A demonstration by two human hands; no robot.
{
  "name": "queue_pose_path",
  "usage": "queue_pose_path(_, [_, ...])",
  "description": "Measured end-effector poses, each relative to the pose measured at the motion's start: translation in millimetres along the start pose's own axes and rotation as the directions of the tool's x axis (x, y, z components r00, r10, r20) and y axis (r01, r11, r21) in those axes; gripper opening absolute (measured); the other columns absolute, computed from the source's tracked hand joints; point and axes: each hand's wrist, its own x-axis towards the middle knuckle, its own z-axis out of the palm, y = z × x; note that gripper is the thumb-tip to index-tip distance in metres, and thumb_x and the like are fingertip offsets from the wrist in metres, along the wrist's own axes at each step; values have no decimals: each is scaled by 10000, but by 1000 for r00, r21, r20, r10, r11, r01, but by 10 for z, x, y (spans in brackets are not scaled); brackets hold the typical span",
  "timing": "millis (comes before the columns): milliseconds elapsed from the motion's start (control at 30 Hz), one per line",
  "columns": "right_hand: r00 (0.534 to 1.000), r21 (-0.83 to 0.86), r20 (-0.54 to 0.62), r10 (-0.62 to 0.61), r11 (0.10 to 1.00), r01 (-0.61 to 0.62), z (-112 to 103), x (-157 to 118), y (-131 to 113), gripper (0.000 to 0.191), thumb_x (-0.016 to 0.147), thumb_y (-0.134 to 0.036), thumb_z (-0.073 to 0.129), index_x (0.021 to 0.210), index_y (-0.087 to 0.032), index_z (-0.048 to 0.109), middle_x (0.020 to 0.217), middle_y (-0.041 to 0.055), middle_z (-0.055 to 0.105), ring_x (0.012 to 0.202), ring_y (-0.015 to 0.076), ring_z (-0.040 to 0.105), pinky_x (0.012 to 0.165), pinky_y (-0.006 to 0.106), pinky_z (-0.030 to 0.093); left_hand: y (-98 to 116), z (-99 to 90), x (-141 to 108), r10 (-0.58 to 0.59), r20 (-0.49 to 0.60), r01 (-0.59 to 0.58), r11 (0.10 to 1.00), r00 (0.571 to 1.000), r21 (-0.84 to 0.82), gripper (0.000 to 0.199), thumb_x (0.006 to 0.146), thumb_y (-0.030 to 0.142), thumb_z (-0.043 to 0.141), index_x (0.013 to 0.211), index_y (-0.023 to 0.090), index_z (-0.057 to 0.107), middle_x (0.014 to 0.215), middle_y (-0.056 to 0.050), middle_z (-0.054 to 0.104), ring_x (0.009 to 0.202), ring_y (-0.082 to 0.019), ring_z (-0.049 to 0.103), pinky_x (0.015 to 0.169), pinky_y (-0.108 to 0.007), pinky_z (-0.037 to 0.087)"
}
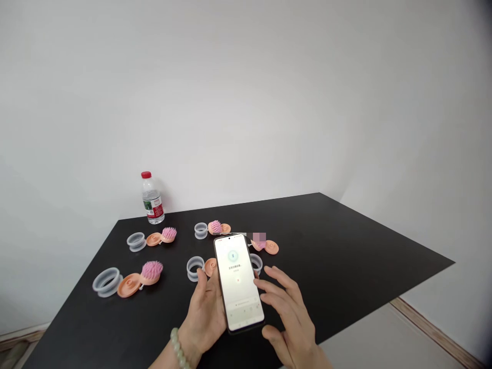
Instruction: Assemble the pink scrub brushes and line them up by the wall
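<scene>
Phone (239, 282) is in the left hand (207, 312), raised before the black table (338, 251), screen lit and facing the wearer. The left palm and fingers support the phone from its left edge and behind; the thumb stands out to the side, and the hidden fingertips cannot be assessed. The right hand (290, 312) is loosely spread at the phone's right edge, pinching nothing; whether one fingertip touches that edge cannot be told.

Good practice, in the inspector's judgement, would have the left palm carry the weight and the thumb brought against the edge, with any right-hand contact light enough not to tip the screen. Its small text is not reliably legible.

Left of the phone lie a pink-bristled brush (151, 270), its orange lid (129, 285) and a translucent ring (106, 275). Similar pieces lie farther left and beyond the phone. Obstruction noted: the phone partly covers an orange cover (210, 266) on its left and a grey ring (257, 262) on its right. A red-capped bottle (152, 203) stands beyond the phone, to the left, near the wall (246, 102).
</scene>
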Motion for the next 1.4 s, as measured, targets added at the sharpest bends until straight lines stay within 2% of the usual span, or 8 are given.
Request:
queue_pose_path(267, [998,7,40,48,999,-48,11,-26,-25,419,1034,-493,380,1143,-132,563,1177,158,681,1333,335,475,1029,554,494,2,-11,8,0,58,0,1000,998,1,545,885,657,500,1177,255,723,1215,-86,750,1299,-343,560,1169,-518,260])
queue_pose_path(667, [999,-1,2,55,999,-55,11,-4,-43,413,1030,-504,381,1125,-154,579,1130,145,708,1296,341,524,992,556,526,0,48,4,-1,-16,2,1000,1000,26,556,819,683,580,1149,263,735,1220,-81,744,1301,-357,550,1162,-527,276])
queue_pose_path(1100, [995,-10,67,77,997,-76,-24,-19,-51,432,1030,-517,360,1136,-153,567,1171,145,687,1329,338,481,1014,550,505,8,9,13,-7,-36,7,1000,999,-11,556,812,676,596,1147,256,739,1307,-98,695,1354,-385,490,1176,-565,228])
queue_pose_path(1267, [1000,-10,16,19,1000,-19,-9,13,-27,422,1037,-497,365,1106,-143,585,1123,149,706,1290,340,522,992,544,517,7,15,4,-14,-57,14,1000,998,-2,569,793,687,612,1140,255,741,1336,-101,677,1384,-396,450,1180,-576,221])
queue_pose_path(1400, [998,-12,-51,34,999,-35,-28,45,-4,294,1021,-393,474,1150,-148,574,1136,154,706,1231,328,569,918,500,559,6,11,-3,-10,-47,11,1000,999,18,552,799,689,601,1130,270,742,1339,-81,679,1395,-385,442,1185,-569,222])
